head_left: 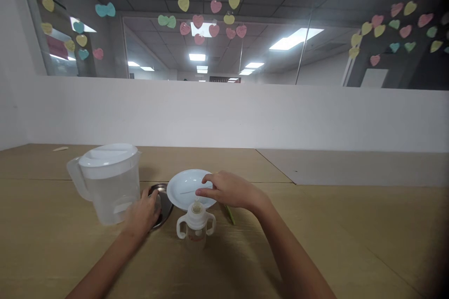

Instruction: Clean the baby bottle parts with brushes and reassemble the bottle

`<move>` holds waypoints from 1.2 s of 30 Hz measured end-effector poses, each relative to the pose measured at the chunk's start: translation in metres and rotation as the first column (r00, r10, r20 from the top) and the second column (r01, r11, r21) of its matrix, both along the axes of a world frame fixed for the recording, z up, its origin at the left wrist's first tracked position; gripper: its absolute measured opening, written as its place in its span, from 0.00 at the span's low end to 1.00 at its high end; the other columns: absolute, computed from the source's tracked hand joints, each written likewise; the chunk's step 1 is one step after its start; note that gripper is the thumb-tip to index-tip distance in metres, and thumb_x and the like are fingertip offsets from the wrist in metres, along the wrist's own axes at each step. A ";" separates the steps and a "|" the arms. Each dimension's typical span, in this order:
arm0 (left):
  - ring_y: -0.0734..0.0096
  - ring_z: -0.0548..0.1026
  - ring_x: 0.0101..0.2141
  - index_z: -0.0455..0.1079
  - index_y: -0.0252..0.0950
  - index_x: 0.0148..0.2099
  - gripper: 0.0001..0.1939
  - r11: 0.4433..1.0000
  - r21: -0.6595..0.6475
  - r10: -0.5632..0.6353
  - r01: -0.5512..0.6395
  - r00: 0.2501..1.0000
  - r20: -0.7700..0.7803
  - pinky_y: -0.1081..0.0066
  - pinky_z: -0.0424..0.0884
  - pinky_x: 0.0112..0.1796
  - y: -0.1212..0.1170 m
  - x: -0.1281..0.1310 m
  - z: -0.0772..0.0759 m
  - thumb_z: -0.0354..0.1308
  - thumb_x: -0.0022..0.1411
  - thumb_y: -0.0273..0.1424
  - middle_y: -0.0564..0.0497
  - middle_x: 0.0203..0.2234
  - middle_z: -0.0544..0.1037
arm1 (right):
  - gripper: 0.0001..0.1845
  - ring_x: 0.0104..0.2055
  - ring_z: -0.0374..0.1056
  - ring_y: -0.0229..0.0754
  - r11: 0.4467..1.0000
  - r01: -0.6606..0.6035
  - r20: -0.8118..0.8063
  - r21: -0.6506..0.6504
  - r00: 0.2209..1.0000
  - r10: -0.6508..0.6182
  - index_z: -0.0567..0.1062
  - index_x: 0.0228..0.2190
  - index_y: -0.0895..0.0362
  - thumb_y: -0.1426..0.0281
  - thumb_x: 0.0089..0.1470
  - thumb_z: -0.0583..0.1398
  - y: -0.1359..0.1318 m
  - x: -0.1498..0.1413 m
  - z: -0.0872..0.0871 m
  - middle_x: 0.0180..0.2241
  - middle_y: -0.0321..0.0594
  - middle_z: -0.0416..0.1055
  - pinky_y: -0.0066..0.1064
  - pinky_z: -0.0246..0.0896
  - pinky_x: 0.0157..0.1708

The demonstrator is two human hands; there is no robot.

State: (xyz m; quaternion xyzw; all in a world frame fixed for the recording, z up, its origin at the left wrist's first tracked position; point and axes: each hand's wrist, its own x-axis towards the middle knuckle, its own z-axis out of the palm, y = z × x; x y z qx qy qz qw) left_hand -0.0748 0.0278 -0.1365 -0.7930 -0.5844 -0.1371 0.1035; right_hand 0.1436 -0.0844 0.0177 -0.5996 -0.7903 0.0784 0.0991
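A baby bottle (196,224) with two white side handles and a teat on top stands upright on the table. Above it, my right hand (228,189) reaches over the edge of a white plate (185,175), thumb and forefinger apart, with nothing seen between them. A thin pale stick (187,192) lies in the plate. My left hand (142,212), slightly blurred, is over a round metal tray (165,212). Its fingers are curled round something clear that I cannot make out.
A large translucent pitcher (114,191) with a white lid stands left of my left hand. A narrow green object (229,214) sticks out beside the plate. Further back are a small flat pale piece (60,148), a white wall (224,112) and glass with heart-shaped notes.
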 end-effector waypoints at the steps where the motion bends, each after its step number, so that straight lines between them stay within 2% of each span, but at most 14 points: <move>1: 0.56 0.76 0.35 0.60 0.37 0.54 0.20 1.000 -0.004 0.002 -0.002 1.000 -0.005 0.64 0.70 0.29 -0.001 0.000 0.001 0.49 0.60 0.31 0.39 0.50 0.66 | 0.30 0.35 0.68 0.45 1.000 0.005 0.002 0.001 1.000 -0.005 0.71 0.46 0.62 0.51 0.56 0.51 -0.001 0.000 0.001 0.37 0.48 0.73 0.29 0.55 0.30; 4: 0.54 0.76 0.32 0.60 0.36 0.54 0.18 0.999 0.047 0.016 -0.016 1.000 0.000 0.64 0.69 0.26 -0.008 -0.002 0.014 0.47 0.61 0.31 0.41 0.41 0.73 | 0.27 0.35 0.68 0.44 0.999 0.013 0.005 0.032 1.000 -0.014 0.72 0.45 0.62 0.53 0.56 0.52 -0.003 0.002 0.005 0.37 0.48 0.73 0.30 0.56 0.31; 6: 0.54 0.76 0.30 0.61 0.36 0.53 0.18 0.978 0.205 0.036 -0.048 0.997 0.064 0.64 0.68 0.25 -0.016 -0.004 0.031 0.46 0.62 0.35 0.42 0.36 0.75 | 0.25 0.35 0.68 0.44 0.997 0.019 -0.007 0.078 1.000 -0.018 0.72 0.45 0.62 0.55 0.56 0.53 -0.003 0.002 0.005 0.36 0.47 0.74 0.30 0.56 0.32; 8: 0.53 0.75 0.32 0.59 0.36 0.55 0.21 0.896 0.440 -0.030 -0.055 0.983 0.182 0.63 0.69 0.27 -0.027 -0.003 0.050 0.47 0.62 0.39 0.43 0.34 0.75 | 0.24 0.37 0.68 0.45 0.989 0.002 -0.044 0.149 0.999 0.005 0.71 0.46 0.61 0.57 0.54 0.57 -0.003 0.000 0.004 0.36 0.46 0.74 0.31 0.57 0.34; 11: 0.56 0.73 0.41 0.55 0.38 0.58 0.25 0.701 0.700 -0.431 0.139 0.864 0.260 0.62 0.70 0.39 -0.047 0.007 0.070 0.53 0.60 0.39 0.43 0.42 0.74 | 0.31 0.47 0.65 0.45 0.947 -0.136 -0.124 0.292 0.976 0.178 0.64 0.52 0.58 0.62 0.48 0.63 -0.002 -0.008 -0.001 0.46 0.44 0.69 0.32 0.57 0.43; 13: 0.58 0.70 0.46 0.55 0.40 0.57 0.26 0.588 0.760 -0.647 0.278 0.725 0.236 0.60 0.68 0.45 -0.060 0.018 0.073 0.56 0.58 0.35 0.45 0.49 0.70 | 0.34 0.53 0.60 0.42 0.890 -0.259 -0.156 0.376 0.929 0.337 0.60 0.55 0.56 0.66 0.48 0.63 -0.004 -0.015 -0.004 0.53 0.42 0.63 0.31 0.54 0.50; 14: 0.58 0.69 0.48 0.54 0.41 0.57 0.26 0.565 0.764 -0.702 0.313 0.668 0.245 0.59 0.67 0.47 -0.065 0.023 0.071 0.57 0.58 0.33 0.45 0.50 0.69 | 0.32 0.55 0.58 0.41 0.865 -0.304 -0.159 0.400 0.906 0.393 0.60 0.55 0.55 0.67 0.49 0.63 -0.005 -0.017 -0.005 0.54 0.40 0.62 0.31 0.52 0.51; 17: 0.59 0.69 0.49 0.46 0.43 0.60 0.31 0.605 0.739 -0.764 0.296 0.476 0.435 0.57 0.69 0.46 -0.073 0.032 0.053 0.55 0.58 0.31 0.43 0.55 0.62 | 0.26 0.53 0.58 0.41 0.845 -0.353 -0.139 0.401 0.889 0.437 0.63 0.51 0.55 0.74 0.49 0.60 -0.009 -0.020 -0.006 0.51 0.41 0.64 0.32 0.53 0.50; 19: 0.60 0.69 0.48 0.37 0.42 0.63 0.36 0.654 0.688 -0.755 0.313 0.323 0.571 0.58 0.70 0.46 -0.070 0.034 0.034 0.54 0.59 0.32 0.39 0.59 0.54 | 0.26 0.50 0.60 0.42 0.860 -0.337 -0.139 0.383 0.900 0.414 0.63 0.48 0.56 0.79 0.46 0.58 -0.009 -0.018 -0.006 0.48 0.42 0.65 0.32 0.55 0.47; 20: 0.60 0.69 0.49 0.35 0.42 0.63 0.37 0.669 0.655 -0.743 0.352 0.292 0.602 0.58 0.70 0.46 -0.068 0.034 0.023 0.54 0.59 0.33 0.39 0.60 0.52 | 0.26 0.48 0.61 0.42 0.875 -0.319 -0.156 0.363 0.905 0.395 0.63 0.47 0.56 0.80 0.44 0.58 -0.007 -0.015 -0.006 0.47 0.42 0.66 0.31 0.56 0.45; 23: 0.55 0.64 0.53 0.36 0.40 0.64 0.40 0.716 0.471 -0.692 0.515 0.428 0.581 0.55 0.66 0.50 -0.059 0.036 -0.006 0.56 0.58 0.36 0.38 0.57 0.59 | 0.28 0.43 0.63 0.41 0.934 -0.290 -0.221 0.210 0.916 0.334 0.61 0.45 0.56 0.75 0.41 0.63 0.002 -0.008 -0.007 0.43 0.39 0.67 0.29 0.58 0.39; 26: 0.54 0.65 0.53 0.34 0.40 0.65 0.42 0.774 0.318 -0.612 0.547 0.518 0.598 0.55 0.65 0.49 -0.055 0.040 -0.022 0.56 0.57 0.39 0.39 0.54 0.64 | 0.29 0.39 0.63 0.41 0.952 -0.305 -0.204 0.039 0.930 0.306 0.62 0.41 0.55 0.70 0.37 0.66 0.015 -0.002 -0.012 0.38 0.36 0.68 0.26 0.57 0.33; 30: 0.56 0.69 0.49 0.39 0.40 0.64 0.39 0.798 0.257 -0.551 0.545 0.490 0.676 0.56 0.65 0.48 -0.056 0.044 -0.023 0.56 0.57 0.41 0.43 0.48 0.71 | 0.31 0.38 0.62 0.40 0.941 -0.330 -0.192 -0.080 0.931 0.310 0.62 0.41 0.54 0.70 0.33 0.68 0.028 0.001 -0.022 0.36 0.34 0.67 0.24 0.54 0.30; 36: 0.58 0.69 0.49 0.40 0.41 0.64 0.43 0.802 0.169 -0.460 0.572 0.412 0.787 0.56 0.61 0.50 -0.055 0.044 -0.021 0.59 0.54 0.40 0.45 0.47 0.73 | 0.32 0.41 0.61 0.42 0.932 -0.346 -0.153 -0.111 0.932 0.328 0.65 0.42 0.53 0.70 0.33 0.68 0.030 0.000 -0.031 0.40 0.36 0.65 0.26 0.54 0.33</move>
